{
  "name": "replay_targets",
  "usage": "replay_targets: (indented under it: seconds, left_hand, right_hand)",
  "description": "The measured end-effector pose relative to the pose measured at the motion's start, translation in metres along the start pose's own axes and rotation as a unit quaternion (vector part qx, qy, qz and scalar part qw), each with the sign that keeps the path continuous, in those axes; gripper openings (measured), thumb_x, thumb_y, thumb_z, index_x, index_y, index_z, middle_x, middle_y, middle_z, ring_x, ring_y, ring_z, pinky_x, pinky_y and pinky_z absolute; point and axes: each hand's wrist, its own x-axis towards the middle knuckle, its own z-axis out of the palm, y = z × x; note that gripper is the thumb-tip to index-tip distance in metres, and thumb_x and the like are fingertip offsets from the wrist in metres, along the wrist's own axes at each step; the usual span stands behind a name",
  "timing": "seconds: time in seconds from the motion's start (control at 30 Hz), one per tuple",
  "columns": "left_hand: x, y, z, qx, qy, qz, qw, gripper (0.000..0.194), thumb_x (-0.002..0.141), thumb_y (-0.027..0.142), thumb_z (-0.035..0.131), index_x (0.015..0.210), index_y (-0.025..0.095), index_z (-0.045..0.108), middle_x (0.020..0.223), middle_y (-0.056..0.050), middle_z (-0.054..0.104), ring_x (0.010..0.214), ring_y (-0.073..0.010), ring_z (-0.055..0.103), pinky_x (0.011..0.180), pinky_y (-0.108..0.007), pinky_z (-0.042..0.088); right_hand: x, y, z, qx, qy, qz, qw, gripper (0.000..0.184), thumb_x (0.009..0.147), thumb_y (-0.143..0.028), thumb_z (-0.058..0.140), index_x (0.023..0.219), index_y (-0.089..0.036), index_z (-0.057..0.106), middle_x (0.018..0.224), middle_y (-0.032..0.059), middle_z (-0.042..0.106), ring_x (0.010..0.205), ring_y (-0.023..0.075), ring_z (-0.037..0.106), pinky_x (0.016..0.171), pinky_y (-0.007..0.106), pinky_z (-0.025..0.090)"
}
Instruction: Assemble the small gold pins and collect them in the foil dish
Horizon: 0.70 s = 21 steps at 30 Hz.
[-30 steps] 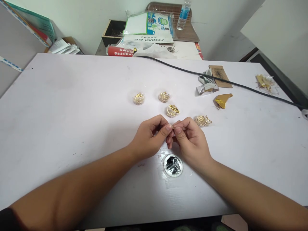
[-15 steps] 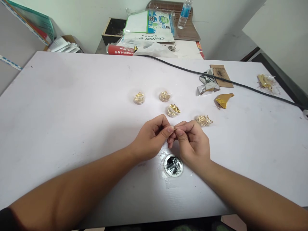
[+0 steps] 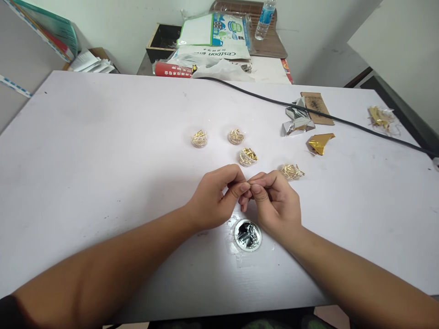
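Note:
My left hand [image 3: 219, 196] and my right hand [image 3: 280, 203] meet fingertip to fingertip over the table, both closed in a pinch. Between the thumbs and forefingers is a tiny gold pin [image 3: 249, 183], mostly covered by the fingertips. Just below the hands, a round silver-rimmed disc [image 3: 237, 236] with a dark, shiny middle lies on clear tape. Beyond my fingers stands a small clear cup of gold pins [image 3: 248, 157]. Another heap of gold pins [image 3: 291, 172] sits right behind my right hand. Two more clear cups of pins, one at left [image 3: 199, 139] and one at centre [image 3: 236, 136], stand farther back.
A black cable [image 3: 254, 94] crosses the table's far right part. Silver foil [image 3: 297, 127], brown cardboard [image 3: 318, 108], gold foil [image 3: 319, 143] and a bag of gold pieces [image 3: 380, 117] lie there. Behind the table are a black box [image 3: 163, 40], packages and a water bottle [image 3: 265, 20].
Both hands keep their pinch, with the fingertips slightly closer together, so less of the gold pin shows. The whole view has shifted slightly.

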Motion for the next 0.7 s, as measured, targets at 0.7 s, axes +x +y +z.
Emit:
replay_targets:
  seconds: [0.7]
  left_hand:
    - [0.0054, -0.0034, -0.0084, 0.239, 0.034, 0.225, 0.944, 0.026, 0.083, 0.000, 0.049, 0.070, 0.021, 0.039, 0.064, 0.000, 0.049, 0.065, -0.0141, 0.045, 0.059, -0.026, 0.040]
  right_hand:
    - [0.0072, -0.0049, -0.0046, 0.073, -0.061, 0.101, 0.990, 0.026, 0.094, -0.037, 0.064, 0.079, -0.020, 0.050, 0.064, -0.0014, 0.064, 0.052, 0.0131, 0.064, 0.048, 0.027, 0.054]
